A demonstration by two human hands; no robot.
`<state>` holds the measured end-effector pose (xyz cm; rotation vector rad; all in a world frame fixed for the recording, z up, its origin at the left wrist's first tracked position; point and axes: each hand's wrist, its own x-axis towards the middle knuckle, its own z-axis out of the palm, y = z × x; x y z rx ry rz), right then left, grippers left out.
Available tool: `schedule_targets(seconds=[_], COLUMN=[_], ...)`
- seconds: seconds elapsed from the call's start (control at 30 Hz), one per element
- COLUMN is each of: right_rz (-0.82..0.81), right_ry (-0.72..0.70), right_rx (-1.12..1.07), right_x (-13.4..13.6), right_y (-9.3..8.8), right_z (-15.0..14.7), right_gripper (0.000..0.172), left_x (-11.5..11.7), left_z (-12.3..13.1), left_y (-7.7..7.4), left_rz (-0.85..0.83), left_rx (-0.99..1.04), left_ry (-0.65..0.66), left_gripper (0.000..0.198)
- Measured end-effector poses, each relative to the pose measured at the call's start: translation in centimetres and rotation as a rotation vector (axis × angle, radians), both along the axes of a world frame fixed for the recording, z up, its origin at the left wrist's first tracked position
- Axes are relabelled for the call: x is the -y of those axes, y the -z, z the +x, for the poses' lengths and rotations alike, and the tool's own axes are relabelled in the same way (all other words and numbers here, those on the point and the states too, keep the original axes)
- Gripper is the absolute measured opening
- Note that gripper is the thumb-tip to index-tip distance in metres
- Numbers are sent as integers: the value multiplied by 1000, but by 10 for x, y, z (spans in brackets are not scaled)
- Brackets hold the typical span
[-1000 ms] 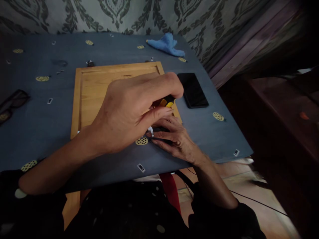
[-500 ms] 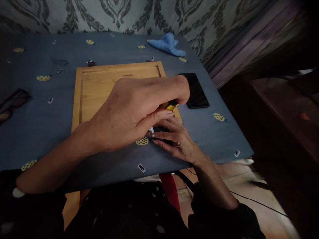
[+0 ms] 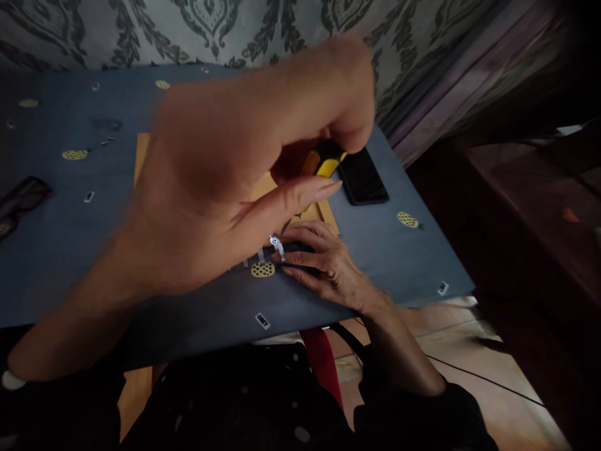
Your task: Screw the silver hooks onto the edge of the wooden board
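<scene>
My left hand (image 3: 201, 181), blurred by motion and close to the camera, is closed around a hand tool with a yellow-and-black handle (image 3: 328, 161). The tool slants down toward my right hand, and its dark, thin tip comes near a small silver metal piece (image 3: 275, 241). Its exact kind is partly hidden by my fingers. My right hand (image 3: 335, 263) rests low at the table's front side, its fingers gripping a long black object (image 3: 297, 248) with several silver metal clips along it. The left end of that object disappears behind my left hand.
A wooden framed board (image 3: 141, 153) lies mostly behind my left hand. Right of it is a black phone (image 3: 364, 178). Eyeglasses (image 3: 25, 200) lie at the far left of the blue patterned tablecloth (image 3: 413, 263). A patterned curtain (image 3: 211, 31) hangs behind the table.
My left hand has risen toward the camera with the tool, uncovering more of its handle and the silver clips. My right hand stays nearly in place on the black object.
</scene>
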<state>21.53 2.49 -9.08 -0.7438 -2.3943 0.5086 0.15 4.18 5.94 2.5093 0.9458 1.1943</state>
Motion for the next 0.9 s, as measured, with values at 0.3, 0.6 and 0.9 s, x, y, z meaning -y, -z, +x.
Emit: schedule_targets(seconds=[0.3,0.6,0.9], right_rz=[5,20,22], right_ry=[-7,-8,-7], right_rx=[-6,-13,-21], right_x=[-1,0,0], right_y=[0,1,1], right_z=[1,1,1], right_gripper=[16,16,17], left_x=[4,2,1], left_z=[-7,-3,-4], left_y=[21,27,29], left_rz=[99,53,55], left_rx=[-149,-217,-214], left_ry=[-85,-38,-30], left_gripper=[6,7,17])
